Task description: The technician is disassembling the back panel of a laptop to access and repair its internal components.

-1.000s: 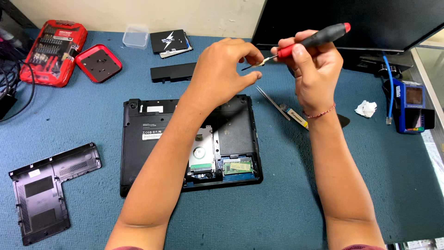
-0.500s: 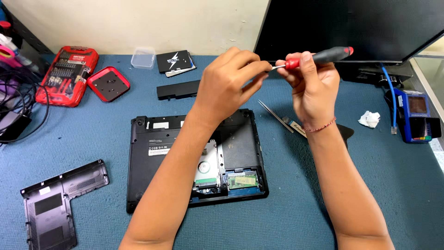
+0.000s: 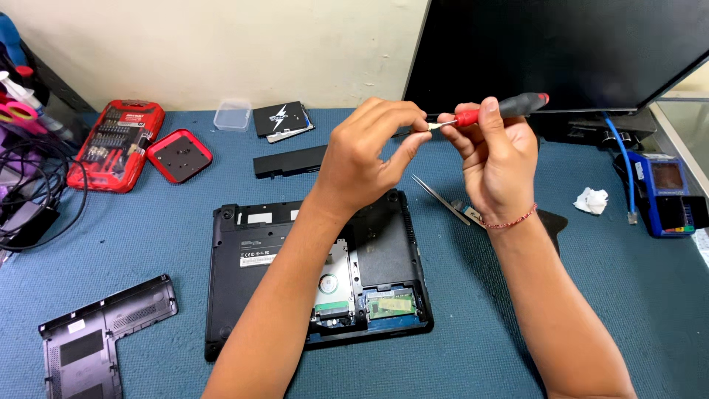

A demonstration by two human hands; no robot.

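Note:
My right hand holds a screwdriver with a red and black handle, raised above the blue mat, its metal shaft pointing left. My left hand pinches the shaft's tip with thumb and fingers. Below both hands lies a black laptop turned bottom up with its cover off, showing a drive and a green memory board. The removed black cover panel rests at the lower left.
A red bit case and its red lid lie at the left by tangled cables. A long black battery, a clear small box, a black drive, tweezers, a dark monitor and a blue device surround the laptop.
The view has shifted, so everything sits lower and to the right in frame. Both hands stay together at the screwdriver tip, with the handle now tilted more level.

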